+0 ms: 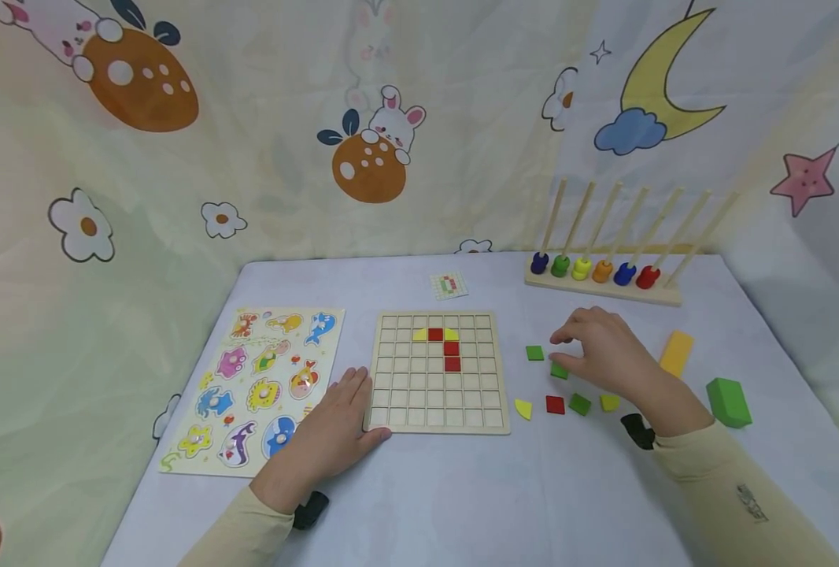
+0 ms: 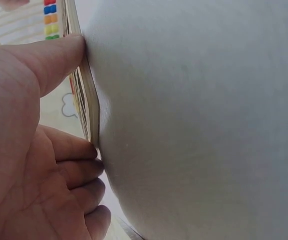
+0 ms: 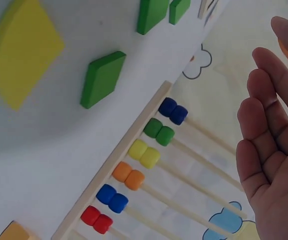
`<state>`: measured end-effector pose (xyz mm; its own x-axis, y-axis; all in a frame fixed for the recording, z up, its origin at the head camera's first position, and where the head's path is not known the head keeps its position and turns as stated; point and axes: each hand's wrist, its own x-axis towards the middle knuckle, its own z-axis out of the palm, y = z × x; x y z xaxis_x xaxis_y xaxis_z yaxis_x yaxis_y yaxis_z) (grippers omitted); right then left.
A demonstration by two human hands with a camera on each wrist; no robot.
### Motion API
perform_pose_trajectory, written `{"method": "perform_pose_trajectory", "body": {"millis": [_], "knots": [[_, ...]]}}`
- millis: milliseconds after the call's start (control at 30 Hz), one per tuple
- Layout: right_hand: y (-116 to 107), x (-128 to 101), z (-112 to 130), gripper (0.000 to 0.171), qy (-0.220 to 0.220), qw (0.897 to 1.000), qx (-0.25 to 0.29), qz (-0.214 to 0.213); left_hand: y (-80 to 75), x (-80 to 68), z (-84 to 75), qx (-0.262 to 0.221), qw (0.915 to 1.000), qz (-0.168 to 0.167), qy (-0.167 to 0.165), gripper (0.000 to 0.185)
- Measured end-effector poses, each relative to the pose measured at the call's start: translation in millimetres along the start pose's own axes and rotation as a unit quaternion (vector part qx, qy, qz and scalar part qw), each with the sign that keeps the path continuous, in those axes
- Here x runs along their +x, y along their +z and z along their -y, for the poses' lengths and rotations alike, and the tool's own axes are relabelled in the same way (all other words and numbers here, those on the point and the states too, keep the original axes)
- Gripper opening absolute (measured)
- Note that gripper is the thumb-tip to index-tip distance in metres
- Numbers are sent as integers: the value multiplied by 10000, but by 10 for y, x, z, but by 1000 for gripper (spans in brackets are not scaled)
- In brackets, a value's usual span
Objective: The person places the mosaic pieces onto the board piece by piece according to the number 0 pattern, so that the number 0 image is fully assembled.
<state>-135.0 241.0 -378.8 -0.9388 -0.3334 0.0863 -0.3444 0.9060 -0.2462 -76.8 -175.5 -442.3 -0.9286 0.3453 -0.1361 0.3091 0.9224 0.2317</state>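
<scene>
- Your left hand (image 1: 334, 437) lies flat, fingers straight, against the grid board's (image 1: 437, 425) near-left corner.
- Your right hand (image 1: 604, 354) hovers relaxed, empty, over a green tile (image 1: 558, 371).

Right hand (image 1: 607, 350) covers part of green tile (image 1: 558, 370); contact unclear. Small pattern card (image 1: 449, 285) at far side too tiny to read. Animal puzzle (image 1: 253, 390) near right corner hidden under left hand (image 1: 334, 433). Grid board (image 2: 86, 95) seen edge-on, cells unreadable.

Head high — wrists close, low
</scene>
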Motion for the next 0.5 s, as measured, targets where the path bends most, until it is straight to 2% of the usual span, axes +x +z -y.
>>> {"method": "perform_pose_trajectory", "body": {"millis": [300, 500], "knots": [[116, -131, -13, 23, 38, 9985, 31, 549, 21, 8, 22, 39, 10000, -13, 2, 97], [203, -192, -45, 18, -111, 9977, 125, 663, 35, 15, 27, 49, 10000, -4, 27, 97]]}}
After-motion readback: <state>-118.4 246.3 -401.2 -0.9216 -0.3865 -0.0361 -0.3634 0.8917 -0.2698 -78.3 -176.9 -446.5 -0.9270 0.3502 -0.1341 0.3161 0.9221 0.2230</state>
